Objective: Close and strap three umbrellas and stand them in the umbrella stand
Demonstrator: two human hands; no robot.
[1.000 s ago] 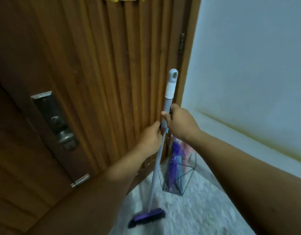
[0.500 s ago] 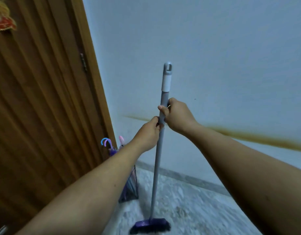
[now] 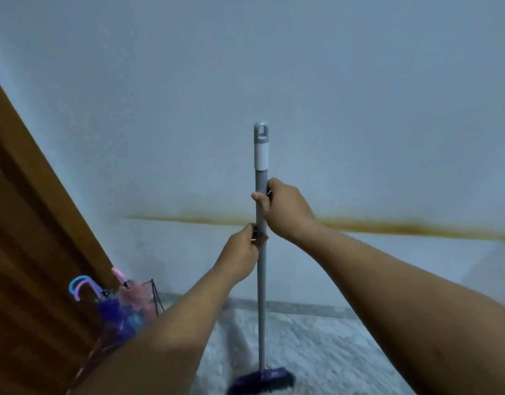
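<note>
With the umbrellas (image 3: 117, 306) apparently already standing in the umbrella stand (image 3: 156, 297) left of the broom (image 3: 261, 252), left hand (image 3: 241, 256) and right hand (image 3: 285, 208) gripped its handle, so sweeping seemed next.

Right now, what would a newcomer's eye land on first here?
The grey broom standing upright at centre, gripped by the right hand above the left hand. Next, the umbrellas bunched in the stand at lower left beside the door, and the brown stain streaking the wall.
</note>
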